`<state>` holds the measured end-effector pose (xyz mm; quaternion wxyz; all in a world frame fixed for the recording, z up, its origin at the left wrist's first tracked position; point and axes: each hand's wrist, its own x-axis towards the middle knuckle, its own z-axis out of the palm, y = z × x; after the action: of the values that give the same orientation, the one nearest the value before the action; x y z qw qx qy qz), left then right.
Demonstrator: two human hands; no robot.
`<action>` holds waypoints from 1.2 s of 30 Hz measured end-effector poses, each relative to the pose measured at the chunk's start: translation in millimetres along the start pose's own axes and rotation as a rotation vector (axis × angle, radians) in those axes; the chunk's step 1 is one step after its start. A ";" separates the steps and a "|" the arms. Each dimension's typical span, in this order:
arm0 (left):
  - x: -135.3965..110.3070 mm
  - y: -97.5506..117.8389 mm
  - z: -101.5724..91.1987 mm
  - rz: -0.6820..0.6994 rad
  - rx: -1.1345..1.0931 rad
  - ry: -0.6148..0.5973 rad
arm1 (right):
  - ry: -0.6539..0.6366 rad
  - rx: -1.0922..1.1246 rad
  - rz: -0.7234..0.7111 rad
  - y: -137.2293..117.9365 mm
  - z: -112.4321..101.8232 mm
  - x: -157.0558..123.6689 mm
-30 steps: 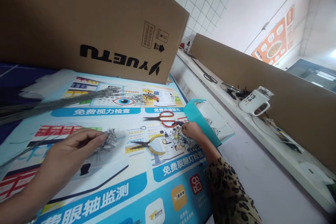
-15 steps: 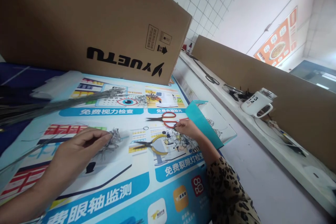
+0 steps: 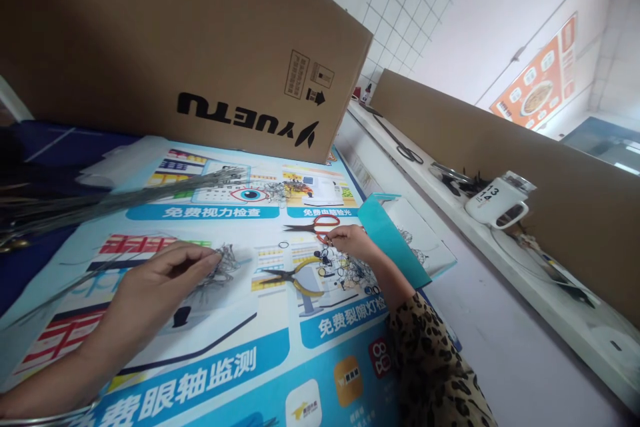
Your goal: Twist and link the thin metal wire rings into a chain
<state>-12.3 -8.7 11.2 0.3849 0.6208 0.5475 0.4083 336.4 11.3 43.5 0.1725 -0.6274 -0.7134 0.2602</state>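
My left hand (image 3: 160, 280) lies on a printed blue poster (image 3: 225, 360), fingers pressed together and touching a small tangle of thin metal wire bits (image 3: 223, 263). My right hand (image 3: 353, 243), in a leopard-print sleeve, pinches at a scatter of small dark rings and wire pieces (image 3: 345, 270); what it pinches is too small to name. Yellow-handled pliers (image 3: 290, 275) lie between the two hands. Red-handled scissors (image 3: 315, 227) lie just beyond my right fingers.
A large brown cardboard box (image 3: 200, 47) stands at the poster's far edge. A bundle of long wires (image 3: 115, 200) lies at left. A teal folder (image 3: 395, 240) is at right. A ledge holds a white mug (image 3: 495, 203) and black scissors (image 3: 400, 143).
My right hand has slid a little away from me, toward the red scissors. My left hand stays on the wire tangle. The view has shifted slightly.
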 end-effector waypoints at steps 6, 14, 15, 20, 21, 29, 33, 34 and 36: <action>1.1 -0.9 -0.6 -0.003 0.008 -0.003 | 0.000 0.005 0.009 -8.4 -4.3 -1.0; 0.6 -0.6 -0.1 0.013 -0.006 -0.011 | 0.013 0.066 0.002 -31.6 3.6 2.7; 0.6 -0.6 -0.3 0.017 -0.002 -0.015 | -0.005 0.078 -0.010 -37.5 9.2 4.0; 1.6 -3.9 -0.1 0.081 0.000 -0.013 | -0.112 0.091 -0.064 -73.4 43.9 15.0; 2.2 -5.5 0.3 0.092 -0.006 -0.015 | -0.122 0.078 -0.078 -80.4 49.6 17.3; 3.8 -8.9 2.4 0.119 -0.058 -0.018 | -0.144 -0.167 -0.105 -81.0 40.2 26.5; 2.9 -4.6 2.0 0.092 -0.078 -0.024 | -0.171 -0.303 -0.061 -55.8 21.5 28.3; 3.0 -4.3 1.9 0.084 -0.074 -0.023 | -0.196 -0.328 -0.056 -50.1 18.4 28.4; 3.5 -5.1 2.0 0.082 -0.060 -0.009 | -0.258 -0.366 -0.045 -40.2 14.2 28.1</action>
<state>-12.1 -4.8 6.1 0.3888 0.6326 0.5073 0.4374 291.6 33.6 53.4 -0.0309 -0.5938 -0.7786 0.2007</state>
